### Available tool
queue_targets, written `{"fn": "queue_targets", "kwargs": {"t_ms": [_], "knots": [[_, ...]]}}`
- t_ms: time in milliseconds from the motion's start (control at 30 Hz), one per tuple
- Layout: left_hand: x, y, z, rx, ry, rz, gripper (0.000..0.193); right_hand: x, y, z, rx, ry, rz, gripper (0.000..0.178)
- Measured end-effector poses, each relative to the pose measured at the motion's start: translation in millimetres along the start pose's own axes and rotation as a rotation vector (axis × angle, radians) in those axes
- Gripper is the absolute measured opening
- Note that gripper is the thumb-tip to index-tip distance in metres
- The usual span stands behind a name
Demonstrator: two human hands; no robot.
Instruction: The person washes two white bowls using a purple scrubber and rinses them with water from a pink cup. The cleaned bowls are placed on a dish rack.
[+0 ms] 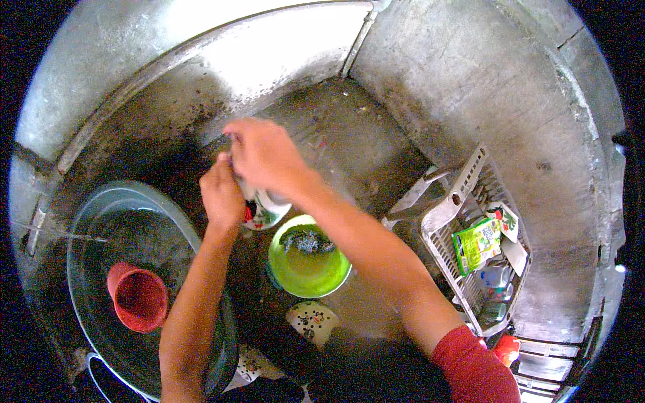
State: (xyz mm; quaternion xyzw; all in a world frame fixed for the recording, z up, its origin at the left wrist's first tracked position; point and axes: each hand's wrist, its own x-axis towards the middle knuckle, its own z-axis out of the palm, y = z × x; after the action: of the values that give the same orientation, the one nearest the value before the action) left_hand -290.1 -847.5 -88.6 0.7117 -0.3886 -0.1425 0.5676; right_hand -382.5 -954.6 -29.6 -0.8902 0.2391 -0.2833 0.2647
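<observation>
My left hand (223,195) and my right hand (265,154) meet above the floor, fingers closed and close together. Whatever is between the fingertips is hidden and blurred. Just below my right wrist shows a white, rounded piece with red and green patterning (267,213), partly covered by the hand; I cannot tell whether either hand touches it. Beside it stands a bright green bowl (310,274) with a dark grey, frothy mass (307,242) at its far side. To the left, a red dipper (140,297) lies in a large dark tub (84,221).
On the right, a grey plastic basket (440,225) leans by the wall, holding a green packet (478,246), a white packet and small bottles (495,276). Cream dotted pieces (313,321) lie near my body. Concrete walls (470,87) enclose the wet floor (336,127).
</observation>
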Motion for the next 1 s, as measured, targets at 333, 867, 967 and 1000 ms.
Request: {"fn": "queue_targets", "kwargs": {"t_ms": [333,867,967,1000], "knots": [[-20.6,41.1,10.0,-0.241,-0.134,-0.300,0.050,-66.0,77.0,-26.0,0.852,0.039,0.725,0.043],[-20.0,38.4,10.1,-0.721,-0.025,-0.809,0.057,-108.2,-1.6,-25.0,1.187,0.602,0.672,0.023],[-21.1,44.6,8.1,-0.973,-0.332,-0.958,0.074,-108.8,-6.5,-27.1,0.747,0.538,0.498,0.019],[-21.4,47.0,8.1,-1.068,-0.439,-1.031,0.077,-108.9,-8.8,-25.5,0.780,0.408,0.463,0.018]]}}
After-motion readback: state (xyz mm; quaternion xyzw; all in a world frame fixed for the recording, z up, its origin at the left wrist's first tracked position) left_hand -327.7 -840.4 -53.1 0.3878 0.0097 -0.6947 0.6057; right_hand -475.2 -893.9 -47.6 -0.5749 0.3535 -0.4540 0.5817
